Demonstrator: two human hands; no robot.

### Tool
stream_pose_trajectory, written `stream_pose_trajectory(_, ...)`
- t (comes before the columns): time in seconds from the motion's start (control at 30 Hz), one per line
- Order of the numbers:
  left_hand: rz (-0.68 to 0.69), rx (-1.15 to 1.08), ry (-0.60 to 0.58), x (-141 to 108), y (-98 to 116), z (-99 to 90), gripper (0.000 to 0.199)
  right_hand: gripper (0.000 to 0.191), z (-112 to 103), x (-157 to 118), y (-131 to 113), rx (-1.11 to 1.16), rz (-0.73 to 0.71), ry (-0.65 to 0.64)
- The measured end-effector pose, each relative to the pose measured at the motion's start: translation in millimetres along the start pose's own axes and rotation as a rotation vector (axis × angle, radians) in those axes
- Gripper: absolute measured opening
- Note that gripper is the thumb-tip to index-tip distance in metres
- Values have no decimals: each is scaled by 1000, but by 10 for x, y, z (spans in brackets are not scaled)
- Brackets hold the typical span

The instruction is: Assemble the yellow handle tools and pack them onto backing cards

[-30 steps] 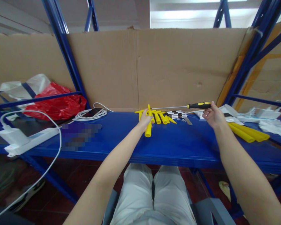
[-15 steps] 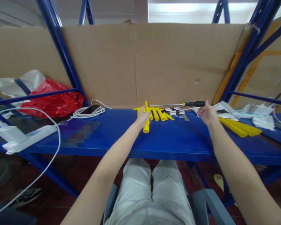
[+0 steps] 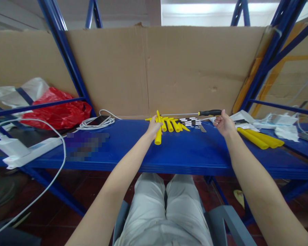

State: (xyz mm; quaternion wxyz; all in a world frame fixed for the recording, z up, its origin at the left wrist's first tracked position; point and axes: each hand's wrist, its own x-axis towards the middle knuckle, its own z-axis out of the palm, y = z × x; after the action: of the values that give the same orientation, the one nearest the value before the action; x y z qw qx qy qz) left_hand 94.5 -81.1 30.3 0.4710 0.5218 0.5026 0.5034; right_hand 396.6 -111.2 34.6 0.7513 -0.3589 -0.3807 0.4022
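My left hand [image 3: 153,128] is wrapped round a yellow cone-shaped tube [image 3: 158,137], its wide end toward me and its thin tip up. My right hand [image 3: 224,124] grips the end of a long screwdriver with a black and yellow handle [image 3: 209,112]. The screwdriver's thin metal shaft points left, reaching close to the top of the held tube; whether it touches is too small to tell. Several yellow tubes [image 3: 170,125] lie on the blue table just right of my left hand. Beside them are several black-and-white pieces [image 3: 190,121] and a flat grey blade-like piece [image 3: 202,128].
Yellow cones [image 3: 256,138] and white packaging [image 3: 243,117] lie on the right. On the left are a coiled white cable [image 3: 97,123], a power strip [image 3: 33,152] and a red bag [image 3: 59,109]. A cardboard panel [image 3: 113,71] stands behind the blue table [image 3: 184,150].
The whole view has shifted slightly. Both hands still hold the tube and the screwdriver, and the tube has tilted a little.
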Motion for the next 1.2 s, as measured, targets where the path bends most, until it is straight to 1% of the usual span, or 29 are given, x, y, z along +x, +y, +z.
stream_pose_trajectory(0.23, 9, 59, 16, 13, -32, 21, 68, 54, -31, 37, 29, 2, 51, 55)
stream_pose_trajectory(0.5, 17, 104, 27, -20, -31, 54, 66, 47, -119, 116, 83, -68, 106, 107)
stream_pose_trajectory(0.7, 42, 98, 18, -12, -54, 54, 67, 39, -122, 130, 97, -135, 163, 147)
stream_pose_trajectory(0.8, 42, 90, 22, 9, -70, 51, 67, 36, -121, 139, 110, -147, 164, 170)
stream_pose_trajectory(0.97, 45, 92, 20, 29, -75, 46, 67, 38, -90, 116, 97, -106, 124, 146)
stream_pose_trajectory(1.2, 51, 81, 39, 21, -58, 13, 69, 37, 12, -13, -12, -61, 170, 42)
